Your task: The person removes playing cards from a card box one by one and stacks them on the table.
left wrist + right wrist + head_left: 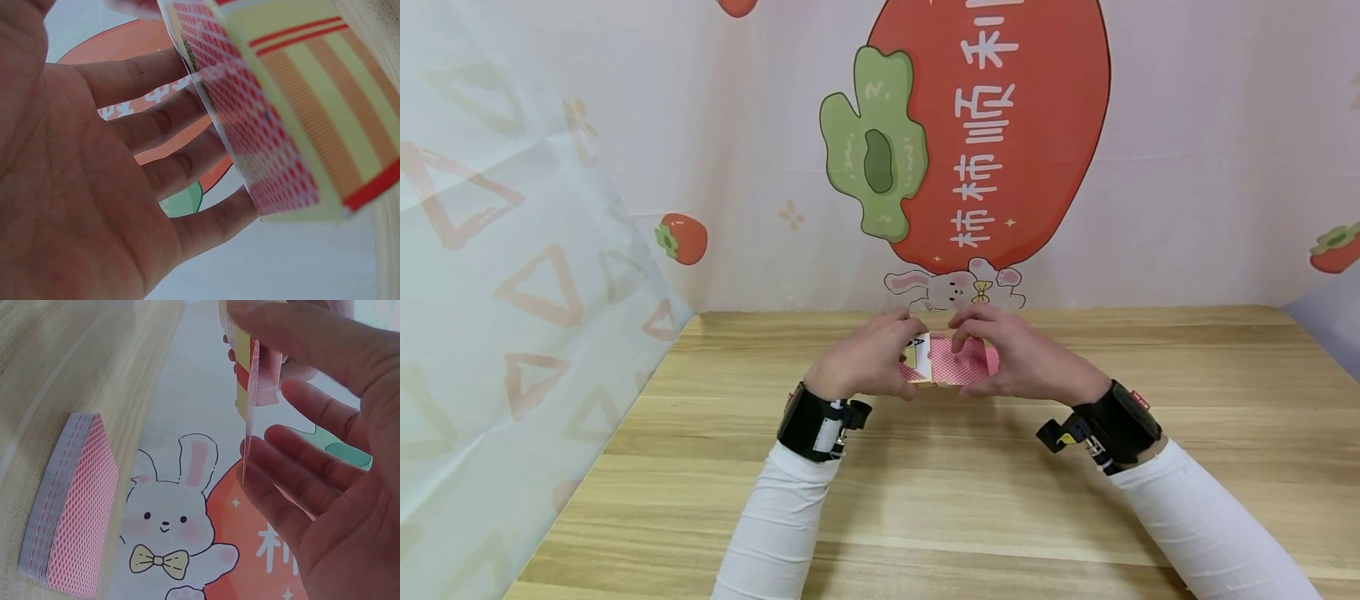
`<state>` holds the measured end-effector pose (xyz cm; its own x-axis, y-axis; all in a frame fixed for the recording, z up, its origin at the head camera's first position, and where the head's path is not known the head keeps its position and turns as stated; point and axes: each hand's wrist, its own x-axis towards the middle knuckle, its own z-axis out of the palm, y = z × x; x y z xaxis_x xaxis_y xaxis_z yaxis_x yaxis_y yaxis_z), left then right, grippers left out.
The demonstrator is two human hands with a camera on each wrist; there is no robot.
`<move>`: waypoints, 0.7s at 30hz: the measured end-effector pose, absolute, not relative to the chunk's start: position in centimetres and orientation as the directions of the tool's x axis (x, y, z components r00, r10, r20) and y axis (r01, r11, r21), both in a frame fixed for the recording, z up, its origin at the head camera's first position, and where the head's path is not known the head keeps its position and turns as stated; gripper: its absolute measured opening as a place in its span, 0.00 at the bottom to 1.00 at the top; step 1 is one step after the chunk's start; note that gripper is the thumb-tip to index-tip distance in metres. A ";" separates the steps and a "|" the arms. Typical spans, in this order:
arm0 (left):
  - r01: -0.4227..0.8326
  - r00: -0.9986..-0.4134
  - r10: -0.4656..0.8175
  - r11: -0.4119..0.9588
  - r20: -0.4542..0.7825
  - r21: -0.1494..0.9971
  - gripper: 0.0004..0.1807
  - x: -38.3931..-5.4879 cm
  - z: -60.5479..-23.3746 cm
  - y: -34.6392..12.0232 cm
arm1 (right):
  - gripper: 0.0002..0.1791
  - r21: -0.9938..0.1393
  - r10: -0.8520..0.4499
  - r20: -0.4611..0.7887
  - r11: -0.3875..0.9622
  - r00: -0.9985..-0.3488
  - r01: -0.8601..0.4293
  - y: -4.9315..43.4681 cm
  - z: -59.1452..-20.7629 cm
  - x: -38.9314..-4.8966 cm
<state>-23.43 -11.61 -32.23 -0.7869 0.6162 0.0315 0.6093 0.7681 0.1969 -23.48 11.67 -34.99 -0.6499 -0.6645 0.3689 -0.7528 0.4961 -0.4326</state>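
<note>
A playing card box (958, 360) with a pink-red lattice pattern and an "A" card picture is held up between both hands. My left hand (872, 354) grips its left end; in the left wrist view the fingers lie against the patterned face of the box (250, 137), beside its yellow and brown striped side. My right hand (1018, 354) holds the right end with thumb and fingers. Seen in the right wrist view, the thumb rests on the box's yellow-and-red edge (243, 378), and fingertips touch a thin flap or card seen edge-on.
A stack of red-backed playing cards (81, 512) lies on the wooden table (940, 500) near the hands. Behind the table's back edge hangs a cloth (760, 150) printed with a red fruit and a rabbit.
</note>
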 end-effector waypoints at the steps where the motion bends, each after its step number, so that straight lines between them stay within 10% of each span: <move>1: 0.609 -0.787 0.616 0.769 0.031 0.196 0.35 -23.4 -32.2 -11.6 | 0.27 -0.429 -0.666 0.368 0.497 -0.649 -0.754 11.7 -35.0 -23.5; 21: 0.613 -0.785 0.617 0.765 0.050 0.197 0.36 -23.6 -32.3 -11.8 | 0.27 -0.429 -0.692 0.330 0.496 -0.642 -0.755 11.8 -34.8 -23.4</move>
